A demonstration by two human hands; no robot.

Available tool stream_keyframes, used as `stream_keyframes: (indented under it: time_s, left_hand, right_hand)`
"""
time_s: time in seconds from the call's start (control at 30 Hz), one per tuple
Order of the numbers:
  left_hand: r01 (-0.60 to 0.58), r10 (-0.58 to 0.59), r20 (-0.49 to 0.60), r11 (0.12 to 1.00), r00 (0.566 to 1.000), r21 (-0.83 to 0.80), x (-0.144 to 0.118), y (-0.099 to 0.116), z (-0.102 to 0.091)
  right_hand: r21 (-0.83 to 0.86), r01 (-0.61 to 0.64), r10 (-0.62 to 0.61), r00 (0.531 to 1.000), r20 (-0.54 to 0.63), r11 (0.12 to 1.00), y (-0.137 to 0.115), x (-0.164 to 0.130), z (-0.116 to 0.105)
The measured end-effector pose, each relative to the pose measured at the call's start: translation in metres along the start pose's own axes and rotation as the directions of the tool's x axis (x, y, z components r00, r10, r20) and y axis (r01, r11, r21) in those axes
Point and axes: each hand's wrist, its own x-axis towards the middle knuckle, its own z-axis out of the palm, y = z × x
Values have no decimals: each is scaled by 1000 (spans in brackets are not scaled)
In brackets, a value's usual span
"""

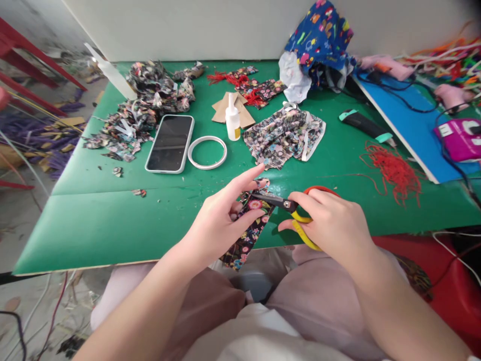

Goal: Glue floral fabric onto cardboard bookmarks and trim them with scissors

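Floral black fabric strip point(246, 233) is hanging over the near edge of the green table point(112, 215), just right of its middle, and the left hand point(221, 220) is pinching it between thumb and lower fingers while the forefinger is pointing out straight. The right hand point(330, 223) is closed through the yellow and orange loops of the scissors point(285, 205), whose dark blades are lying nearly shut across the strip's upper end. Cutting well here seems to call for keeping the cloth taut and flat, the left fingertips clear of the blades, and the strip fed deep toward the pivot rather than nibbled at the tips. Farther back, a phone point(170, 143), a white ring point(207, 152), a glue bottle point(232, 120) and a heap of printed scraps point(283, 135) are lying toward the far edge.
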Motion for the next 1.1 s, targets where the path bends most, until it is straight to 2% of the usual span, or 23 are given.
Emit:
stream_keyframes:
  time_s: [0.2,0.57,0.9,1.1]
  left_hand:
    - [-34,33,5,999,999,10,0,-2,-1]
    - [-61,61,1,998,998,32,1,-3,-1]
    - [-69,69,5,997,998,27,1,-4,-1]
    - [-67,67,-6,997,998,31,1,-5,0]
  right_hand:
    - [-4,31,-31,993,-111,1000,-1,2,1]
    - [-12,37,-38,988,-152,999,-2,2,1]
    - [-14,42,-43,989,-144,999,-1,1,1]
    - [41,3,-2,1000,-25,999,-3,0,0]
